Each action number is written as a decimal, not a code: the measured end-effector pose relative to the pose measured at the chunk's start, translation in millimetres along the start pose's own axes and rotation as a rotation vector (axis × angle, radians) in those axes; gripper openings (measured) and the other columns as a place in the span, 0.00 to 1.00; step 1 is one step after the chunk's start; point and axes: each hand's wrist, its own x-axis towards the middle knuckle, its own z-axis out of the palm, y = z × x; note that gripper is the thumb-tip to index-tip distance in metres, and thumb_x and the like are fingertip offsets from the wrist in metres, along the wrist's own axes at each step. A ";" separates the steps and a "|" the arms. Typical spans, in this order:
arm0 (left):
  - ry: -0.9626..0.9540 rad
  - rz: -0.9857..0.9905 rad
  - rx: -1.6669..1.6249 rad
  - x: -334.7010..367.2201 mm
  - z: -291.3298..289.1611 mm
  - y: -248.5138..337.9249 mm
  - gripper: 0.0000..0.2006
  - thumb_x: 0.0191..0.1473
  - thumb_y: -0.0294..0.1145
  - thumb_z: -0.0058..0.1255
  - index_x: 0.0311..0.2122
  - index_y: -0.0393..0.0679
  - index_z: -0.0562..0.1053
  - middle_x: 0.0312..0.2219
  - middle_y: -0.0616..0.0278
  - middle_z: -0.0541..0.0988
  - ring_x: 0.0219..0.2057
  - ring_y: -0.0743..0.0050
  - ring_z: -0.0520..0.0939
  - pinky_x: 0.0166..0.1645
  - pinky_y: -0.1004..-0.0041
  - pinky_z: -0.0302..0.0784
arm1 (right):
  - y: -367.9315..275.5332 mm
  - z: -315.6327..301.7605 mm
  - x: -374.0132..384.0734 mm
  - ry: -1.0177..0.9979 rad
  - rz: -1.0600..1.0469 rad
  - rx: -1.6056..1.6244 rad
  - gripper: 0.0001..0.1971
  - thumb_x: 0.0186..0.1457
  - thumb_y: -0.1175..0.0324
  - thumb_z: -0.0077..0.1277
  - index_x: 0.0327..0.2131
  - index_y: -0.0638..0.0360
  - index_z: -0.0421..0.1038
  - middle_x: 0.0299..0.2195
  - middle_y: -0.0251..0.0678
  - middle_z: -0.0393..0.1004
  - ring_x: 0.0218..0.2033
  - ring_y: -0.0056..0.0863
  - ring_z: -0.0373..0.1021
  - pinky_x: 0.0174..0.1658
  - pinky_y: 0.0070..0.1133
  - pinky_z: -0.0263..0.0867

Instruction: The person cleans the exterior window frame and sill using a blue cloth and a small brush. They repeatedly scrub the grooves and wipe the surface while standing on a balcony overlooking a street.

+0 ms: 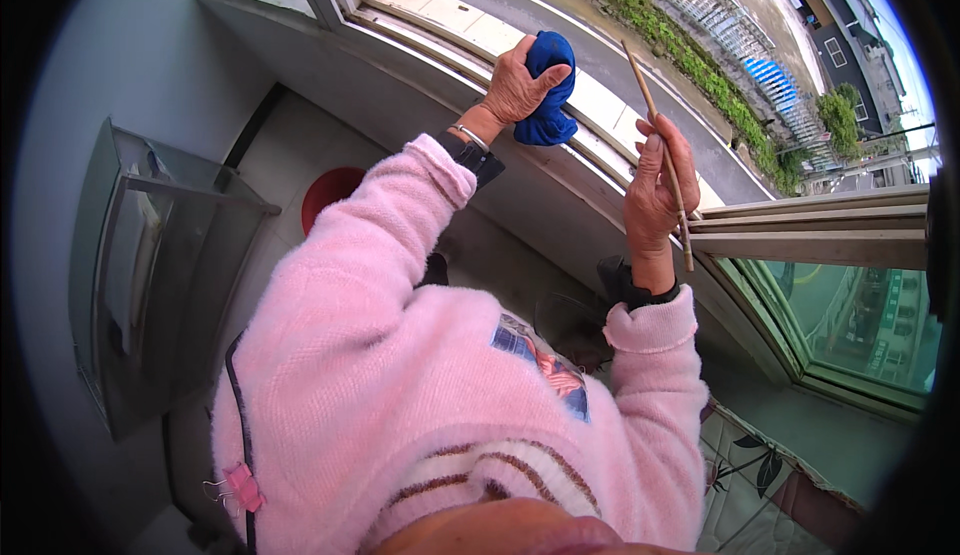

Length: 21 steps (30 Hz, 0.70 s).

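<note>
My left hand (515,83) is closed round a bunched dark blue cloth (547,105), held at the window sill (420,43). Part of the cloth hangs below my fingers over the sill's inner edge. Farther right, my right hand (660,180) grips a thin wooden stick (645,85) that looks like a chopstick. The stick slants, its upper end pointing up toward the open window and its lower end beside my wrist. Its tip touches nothing that I can see.
A sliding window frame with green-tinted glass (850,315) stands at the right. Beyond the opening lies a road (480,0). On the left is a glass-sided cabinet (160,275), with a red bucket-like container (328,195) on the floor near my left arm. Patterned bedding (750,485) shows at lower right.
</note>
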 end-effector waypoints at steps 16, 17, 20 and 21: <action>-0.375 -0.523 -0.733 -7.8 3.0 -17.7 0.20 0.57 0.49 0.45 0.39 0.38 0.73 0.28 0.67 0.75 0.31 0.81 0.73 0.42 0.79 0.69 | 26.1 56.1 -5.4 -0.320 0.145 -0.060 0.15 0.49 0.84 0.52 0.42 0.61 0.73 0.40 0.44 0.75 0.37 0.37 0.76 0.39 0.23 0.72; -0.366 -0.525 -0.725 -7.6 3.8 -18.5 0.20 0.57 0.49 0.45 0.38 0.39 0.73 0.28 0.67 0.75 0.32 0.81 0.73 0.42 0.78 0.69 | 24.7 41.8 -4.5 -0.395 0.201 -0.115 0.15 0.49 0.84 0.52 0.42 0.61 0.73 0.41 0.44 0.75 0.37 0.36 0.76 0.39 0.22 0.72; -0.345 -0.546 -0.687 -8.1 4.6 -17.9 0.19 0.56 0.47 0.47 0.38 0.40 0.73 0.27 0.68 0.74 0.32 0.81 0.72 0.41 0.77 0.68 | 33.1 -20.3 1.6 -0.259 0.392 -0.495 0.09 0.49 0.81 0.54 0.36 0.62 0.76 0.34 0.39 0.77 0.28 0.26 0.75 0.30 0.18 0.71; -0.363 -0.511 -0.725 -8.8 4.3 -16.5 0.18 0.56 0.47 0.47 0.38 0.40 0.73 0.27 0.68 0.74 0.32 0.81 0.72 0.41 0.78 0.68 | 37.5 -41.8 1.8 -0.273 0.538 -0.689 0.08 0.48 0.79 0.55 0.34 0.61 0.76 0.31 0.39 0.77 0.26 0.27 0.75 0.29 0.20 0.70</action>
